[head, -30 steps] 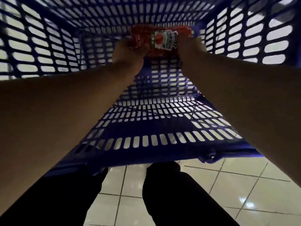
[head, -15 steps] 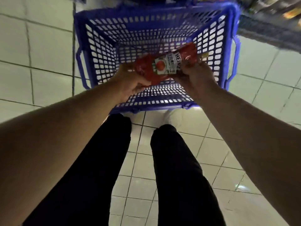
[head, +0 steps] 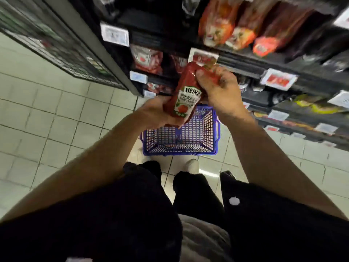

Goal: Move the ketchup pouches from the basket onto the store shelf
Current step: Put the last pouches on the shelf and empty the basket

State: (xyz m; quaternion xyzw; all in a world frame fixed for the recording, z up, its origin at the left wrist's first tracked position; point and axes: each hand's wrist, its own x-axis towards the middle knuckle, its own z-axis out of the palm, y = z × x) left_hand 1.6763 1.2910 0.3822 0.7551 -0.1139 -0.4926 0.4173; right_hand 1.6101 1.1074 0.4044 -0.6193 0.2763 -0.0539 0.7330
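Red Heinz ketchup pouch (head: 186,93), lifted from the blue plastic basket (head: 179,138), now upright before the dark store shelf (head: 245,59), my left grip (head: 158,114) and right grip (head: 217,86) both closed around it.

"heinz" reads white on the label of the ketchup pouch (head: 187,95) i hold; shelf tags (head: 114,34) too blurred to read.

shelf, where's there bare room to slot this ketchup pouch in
The ketchup pouch is held by left hand and right hand. A dark gap shows on the top shelf, left of the crowded upper pouches. The lower pouches sit packed.
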